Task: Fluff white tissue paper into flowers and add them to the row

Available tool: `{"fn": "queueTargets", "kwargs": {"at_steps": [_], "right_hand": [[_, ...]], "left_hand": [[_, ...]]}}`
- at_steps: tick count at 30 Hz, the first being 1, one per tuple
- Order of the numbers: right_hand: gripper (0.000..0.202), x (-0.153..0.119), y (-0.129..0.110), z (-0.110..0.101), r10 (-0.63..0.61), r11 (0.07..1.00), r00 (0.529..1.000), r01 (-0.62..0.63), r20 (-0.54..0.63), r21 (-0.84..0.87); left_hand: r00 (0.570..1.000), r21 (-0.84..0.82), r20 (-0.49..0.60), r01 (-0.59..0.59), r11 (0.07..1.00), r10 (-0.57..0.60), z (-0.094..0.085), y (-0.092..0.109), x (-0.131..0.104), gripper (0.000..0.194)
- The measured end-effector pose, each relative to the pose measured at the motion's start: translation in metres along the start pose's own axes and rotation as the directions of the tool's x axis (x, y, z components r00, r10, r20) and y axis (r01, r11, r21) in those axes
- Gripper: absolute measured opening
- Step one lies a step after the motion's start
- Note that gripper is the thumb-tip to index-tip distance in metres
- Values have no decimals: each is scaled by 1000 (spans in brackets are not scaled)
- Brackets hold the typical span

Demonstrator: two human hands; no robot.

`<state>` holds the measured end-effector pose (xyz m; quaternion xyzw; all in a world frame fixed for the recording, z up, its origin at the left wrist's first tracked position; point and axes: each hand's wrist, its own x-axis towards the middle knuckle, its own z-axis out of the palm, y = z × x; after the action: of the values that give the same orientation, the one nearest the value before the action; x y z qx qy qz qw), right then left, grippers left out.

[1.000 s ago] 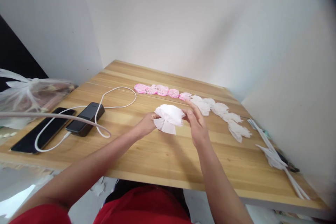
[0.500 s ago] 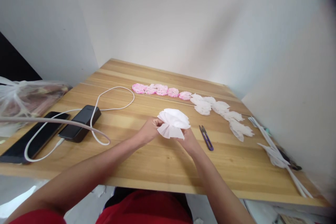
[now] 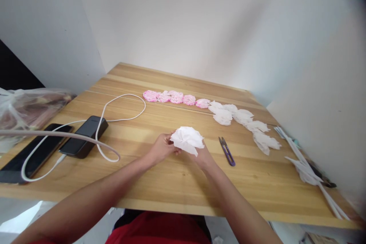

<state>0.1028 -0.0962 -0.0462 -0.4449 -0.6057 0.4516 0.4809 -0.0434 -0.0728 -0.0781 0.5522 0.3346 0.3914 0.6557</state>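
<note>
Over the surface point(image 3: 171, 187), my left grip point(image 3: 161, 148) pinches the white paper flower point(image 3: 188, 138), likely light, soft and easily torn, best held underneath; my right grip point(image 3: 200, 155) I can't tell.

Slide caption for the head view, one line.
Left hand holds a ruffled white bloom, right hand partly hidden behind it, over a wooden table; snips nearby, pink pieces and white pieces beyond.

A craft corner, whether in a home or a small workshop I cannot tell: a wooden table point(image 3: 183, 190) set against plain walls point(image 3: 183, 23) holds pink and white ruffles point(image 3: 189, 100), snips point(image 3: 227, 153) and white strips point(image 3: 295, 150), with a phone point(image 3: 42, 154), a black box point(image 3: 88, 129) and a cable point(image 3: 47, 133) alongside.
</note>
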Motion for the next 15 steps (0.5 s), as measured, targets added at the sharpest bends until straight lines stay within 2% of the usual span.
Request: {"fn": "queueTargets", "kwargs": {"at_steps": [3, 7, 15], "right_hand": [[27, 1, 6, 2, 76, 997, 992, -76, 96, -5], [30, 2, 8, 0, 152, 977, 978, -171, 144, 129], [39, 5, 25, 1, 234, 890, 969, -245, 77, 384]], "left_hand": [[1000, 10, -31, -2, 1000, 2, -1, -3, 2, 17], [1000, 74, -21, -19, 997, 21, -3, -7, 4, 23], [999, 221, -8, -50, 974, 53, -3, -7, 3, 31]]}}
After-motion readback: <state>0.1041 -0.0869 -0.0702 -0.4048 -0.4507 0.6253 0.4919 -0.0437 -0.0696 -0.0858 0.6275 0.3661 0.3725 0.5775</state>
